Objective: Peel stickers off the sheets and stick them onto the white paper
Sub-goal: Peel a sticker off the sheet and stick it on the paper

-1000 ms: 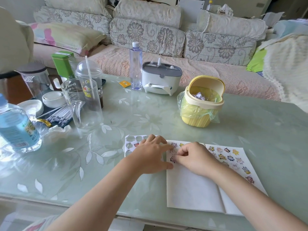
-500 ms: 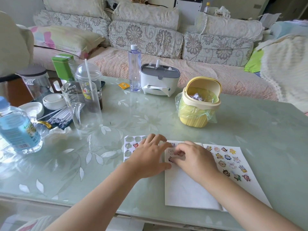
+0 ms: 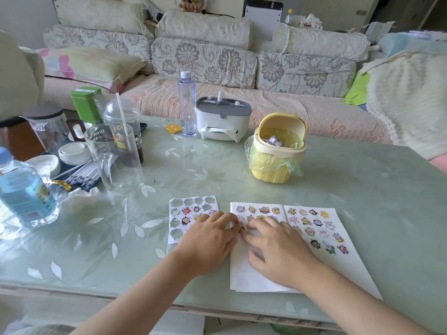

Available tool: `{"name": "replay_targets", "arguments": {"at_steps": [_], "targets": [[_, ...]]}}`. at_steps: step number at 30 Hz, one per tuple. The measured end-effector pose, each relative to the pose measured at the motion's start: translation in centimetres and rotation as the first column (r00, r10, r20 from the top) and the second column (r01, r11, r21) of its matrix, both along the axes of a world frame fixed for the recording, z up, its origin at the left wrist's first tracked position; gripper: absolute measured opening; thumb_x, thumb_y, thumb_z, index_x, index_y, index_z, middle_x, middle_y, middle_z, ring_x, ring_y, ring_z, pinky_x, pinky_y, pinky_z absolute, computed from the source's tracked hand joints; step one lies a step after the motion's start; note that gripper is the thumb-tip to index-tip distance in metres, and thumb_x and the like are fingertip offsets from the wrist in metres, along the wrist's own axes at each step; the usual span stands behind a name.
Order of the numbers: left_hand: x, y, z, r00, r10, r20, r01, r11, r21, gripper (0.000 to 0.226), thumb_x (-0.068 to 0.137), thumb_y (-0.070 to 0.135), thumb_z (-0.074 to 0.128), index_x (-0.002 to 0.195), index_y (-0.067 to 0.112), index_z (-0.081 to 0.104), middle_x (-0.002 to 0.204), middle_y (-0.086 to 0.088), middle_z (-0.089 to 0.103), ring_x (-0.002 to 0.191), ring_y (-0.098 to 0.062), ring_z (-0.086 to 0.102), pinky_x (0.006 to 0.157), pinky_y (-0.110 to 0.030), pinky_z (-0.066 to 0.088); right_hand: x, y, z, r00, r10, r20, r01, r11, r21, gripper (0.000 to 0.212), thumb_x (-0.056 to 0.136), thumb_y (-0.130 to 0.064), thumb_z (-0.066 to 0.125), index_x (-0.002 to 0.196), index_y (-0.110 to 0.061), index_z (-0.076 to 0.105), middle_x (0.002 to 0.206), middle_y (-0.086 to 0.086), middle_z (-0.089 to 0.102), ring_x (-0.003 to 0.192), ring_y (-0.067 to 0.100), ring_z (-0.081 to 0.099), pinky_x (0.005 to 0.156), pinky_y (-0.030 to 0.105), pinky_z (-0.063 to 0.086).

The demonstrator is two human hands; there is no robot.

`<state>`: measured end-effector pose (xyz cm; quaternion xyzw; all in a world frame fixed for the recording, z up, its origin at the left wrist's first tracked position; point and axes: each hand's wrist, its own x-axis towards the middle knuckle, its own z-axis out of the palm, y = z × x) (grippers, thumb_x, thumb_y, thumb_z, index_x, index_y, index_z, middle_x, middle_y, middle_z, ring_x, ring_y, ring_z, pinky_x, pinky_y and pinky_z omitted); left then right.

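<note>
Risking a creased or crooked sticker [image 3: 242,228] from a dragging touch, or white paper [image 3: 244,274] sliding on slick table [image 3: 362,189]. Left hand [image 3: 208,240] flat, palm down, over sticker sheet [image 3: 186,210] and paper's left edge. Right hand [image 3: 275,250] on paper, fingertips [image 3: 249,225] at that small dark sticker: pinching or pressing, cannot tell. Paper near centre, 2 pages, far part filled with cartoon stickers [image 3: 314,228].

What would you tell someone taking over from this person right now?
Left hand rests on the sheet, fingers reaching the paper's left edge.
Right hand rests on the paper; both hands' fingers meet at a small dark sticker; grip unclear.
Done: many stickers on the paper, several sheet slots empty.
To do: press this one down, peel the rest.
</note>
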<state>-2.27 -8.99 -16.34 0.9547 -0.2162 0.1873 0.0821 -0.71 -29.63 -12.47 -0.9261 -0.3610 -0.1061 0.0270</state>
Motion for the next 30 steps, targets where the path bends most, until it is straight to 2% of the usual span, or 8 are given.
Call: {"name": "replay_targets", "arguments": {"at_steps": [5, 9, 14, 19, 23, 27, 30], "targets": [[-0.5, 0.5, 0.6, 0.999, -0.016, -0.034, 0.016, 1.0, -0.012, 0.042, 0.094, 0.042, 0.041, 0.119, 0.027, 0.071, 0.122, 0.011, 0.064, 0.106, -0.013, 0.062, 0.08, -0.03, 0.053, -0.8, 1.2, -0.5, 0.996, -0.072, 0.049, 0.074, 0.996, -0.039, 0.035, 0.085, -0.038, 0.043, 0.107, -0.023, 0.067, 0.105, -0.004, 0.06, 0.093, 0.023, 0.058, 0.066, 0.039, 0.051], [-0.6, 0.6, 0.5, 0.998, -0.022, -0.06, 0.021, 1.0, -0.019, 0.046, 0.092, 0.045, 0.042, 0.119, 0.023, 0.072, 0.125, 0.008, 0.066, 0.111, -0.014, 0.062, 0.086, -0.031, 0.054, -0.7, 2.1, -0.7, 0.991, -0.124, 0.043, 0.127, 0.99, -0.063, 0.042, 0.084, -0.04, 0.042, 0.11, -0.019, 0.068, 0.098, -0.002, 0.059, 0.088, 0.025, 0.059, 0.063, 0.039, 0.048], [-0.5, 0.4, 0.5, 0.998, -0.027, -0.055, 0.027, 1.0, -0.001, 0.049, 0.092, 0.045, 0.042, 0.117, 0.016, 0.072, 0.125, 0.004, 0.069, 0.11, -0.017, 0.065, 0.084, -0.034, 0.058, -0.6, 2.4, -0.8, 0.989, -0.146, 0.019, 0.147, 0.983, -0.11, 0.05, 0.084, -0.042, 0.039, 0.116, -0.018, 0.069, 0.097, 0.0, 0.059, 0.09, 0.026, 0.059, 0.063, 0.04, 0.048], [-0.8, 0.1, 0.6, 1.0, -0.008, -0.027, 0.008, 1.0, 0.001, 0.049, 0.091, 0.041, 0.041, 0.116, 0.015, 0.073, 0.122, 0.005, 0.07, 0.105, -0.015, 0.067, 0.08, -0.031, 0.059, -0.7, 1.8, -0.2, 0.994, -0.112, -0.003, 0.112, 0.989, -0.095, 0.044, 0.082, -0.046, 0.043, 0.101, -0.02, 0.072, 0.094, -0.004, 0.059, 0.089, 0.022, 0.059, 0.061, 0.037, 0.05], [-0.6, 0.5, 0.6, 0.998, -0.033, -0.048, 0.031, 0.999, -0.029, 0.046, 0.092, 0.041, 0.043, 0.116, 0.017, 0.074, 0.124, 0.005, 0.069, 0.108, -0.016, 0.066, 0.079, -0.034, 0.06, -0.6, 1.4, 0.3, 0.995, -0.076, -0.068, 0.069, 0.993, -0.096, 0.041, 0.084, -0.048, 0.043, 0.096, -0.023, 0.072, 0.098, -0.006, 0.06, 0.094, 0.021, 0.059, 0.065, 0.039, 0.052], [-0.4, 0.9, 0.6, 0.993, -0.07, -0.099, 0.065, 0.997, -0.049, 0.045, 0.094, 0.046, 0.047, 0.122, 0.021, 0.071, 0.127, 0.007, 0.068, 0.114, -0.018, 0.064, 0.081, -0.036, 0.059, -0.4, 1.5, 0.7, 0.986, -0.105, -0.129, 0.105, 0.994, -0.007, 0.044, 0.084, -0.049, 0.037, 0.106, -0.026, 0.069, 0.105, -0.01, 0.059, 0.101, 0.018, 0.056, 0.074, 0.038, 0.052], [-0.5, 0.7, 0.9, 0.989, -0.054, -0.139, 0.046, 0.997, -0.056, 0.051, 0.094, 0.049, 0.044, 0.129, 0.02, 0.066, 0.132, 0.008, 0.065, 0.12, -0.018, 0.06, 0.09, -0.037, 0.056, 0.0, 1.9, 0.4, 0.984, -0.112, -0.137, 0.106, 0.993, -0.051, 0.054, 0.085, -0.047, 0.033, 0.122, -0.021, 0.063, 0.108, -0.005, 0.056, 0.103, 0.023, 0.054, 0.075, 0.04, 0.051]]}}
